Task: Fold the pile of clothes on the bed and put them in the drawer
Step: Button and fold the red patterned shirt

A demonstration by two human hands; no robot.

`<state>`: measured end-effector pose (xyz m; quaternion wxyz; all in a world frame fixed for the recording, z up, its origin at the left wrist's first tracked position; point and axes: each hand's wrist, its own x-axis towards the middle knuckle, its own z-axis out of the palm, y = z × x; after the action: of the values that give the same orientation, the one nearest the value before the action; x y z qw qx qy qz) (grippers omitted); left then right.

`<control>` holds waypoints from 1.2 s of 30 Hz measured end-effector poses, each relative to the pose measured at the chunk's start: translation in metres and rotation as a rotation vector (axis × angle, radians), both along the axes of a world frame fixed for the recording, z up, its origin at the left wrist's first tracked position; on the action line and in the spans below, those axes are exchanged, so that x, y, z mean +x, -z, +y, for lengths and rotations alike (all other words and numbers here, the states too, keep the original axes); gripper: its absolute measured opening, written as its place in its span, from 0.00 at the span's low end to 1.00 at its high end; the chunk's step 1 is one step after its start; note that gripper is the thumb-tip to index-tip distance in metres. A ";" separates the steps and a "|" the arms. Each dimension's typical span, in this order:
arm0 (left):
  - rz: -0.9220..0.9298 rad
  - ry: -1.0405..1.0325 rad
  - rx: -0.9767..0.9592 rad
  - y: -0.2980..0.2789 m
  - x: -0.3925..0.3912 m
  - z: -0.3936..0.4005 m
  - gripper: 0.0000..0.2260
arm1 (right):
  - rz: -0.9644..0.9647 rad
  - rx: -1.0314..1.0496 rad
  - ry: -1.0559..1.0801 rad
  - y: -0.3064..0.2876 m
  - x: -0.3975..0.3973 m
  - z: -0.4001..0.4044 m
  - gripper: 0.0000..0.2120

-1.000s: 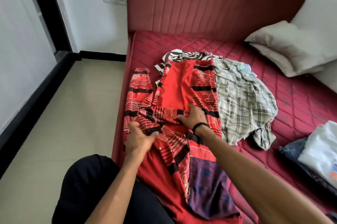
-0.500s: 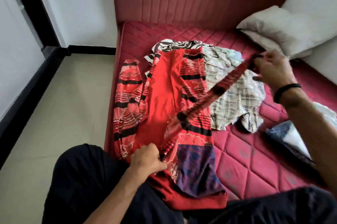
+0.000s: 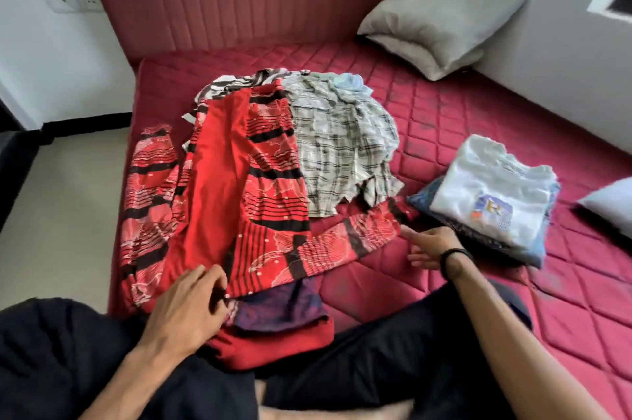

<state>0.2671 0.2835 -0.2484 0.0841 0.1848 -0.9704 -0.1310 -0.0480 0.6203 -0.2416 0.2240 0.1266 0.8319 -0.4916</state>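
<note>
A red patterned shirt (image 3: 219, 187) with black stripes lies spread on the red mattress (image 3: 461, 132), one sleeve stretched out to the right. My left hand (image 3: 191, 303) rests on the shirt's near hem, fingers loosely curled on the cloth. Just past the sleeve's cuff my right hand (image 3: 432, 247) hovers with fingers extended, holding nothing. Beyond the shirt lie a crumpled plaid shirt (image 3: 338, 146) and a zebra-print garment (image 3: 232, 82). A purple cloth (image 3: 284, 306) peeks out under the red shirt's hem. A folded stack topped by a white T-shirt (image 3: 492, 194) sits at right.
Two pillows (image 3: 441, 26) lean at the padded headboard's right corner, another pillow (image 3: 612, 204) at the far right edge. My legs in black trousers (image 3: 376, 358) are on the bed's near side. The floor (image 3: 65, 194) lies to the left of the mattress.
My right hand pulled the sleeve out to the right, laid it flat on the mattress and let go. The left hand stayed at the hem. The view swung right.
</note>
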 end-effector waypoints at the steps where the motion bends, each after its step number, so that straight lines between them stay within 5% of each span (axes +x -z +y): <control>1: 0.003 0.054 -0.019 0.000 -0.004 0.004 0.15 | -0.021 -0.019 0.010 0.002 -0.002 0.000 0.21; 6: -0.035 0.106 -0.071 -0.001 -0.013 0.014 0.15 | 0.049 -0.037 0.151 0.002 -0.019 -0.019 0.23; 9: 0.011 0.092 -0.039 -0.008 -0.012 0.014 0.14 | 0.113 0.043 0.180 0.004 -0.022 -0.025 0.12; 17: 0.082 0.072 0.029 -0.018 -0.001 0.010 0.17 | 0.212 -1.001 0.398 -0.042 -0.024 0.000 0.09; 25: -0.111 0.253 0.108 -0.002 -0.008 0.007 0.17 | -0.076 -0.663 0.850 -0.015 -0.006 0.019 0.10; 29: -0.117 0.266 0.111 0.004 -0.006 0.001 0.18 | 0.130 -0.463 1.016 -0.018 0.001 0.012 0.14; 36: -0.280 0.089 0.444 0.005 -0.010 -0.011 0.17 | 0.524 -0.509 0.735 -0.067 0.027 -0.034 0.07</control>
<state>0.2574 0.2729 -0.2535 -0.0993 0.1720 -0.9272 -0.3175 -0.0208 0.5860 -0.1742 -0.1555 0.2246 0.6147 -0.7400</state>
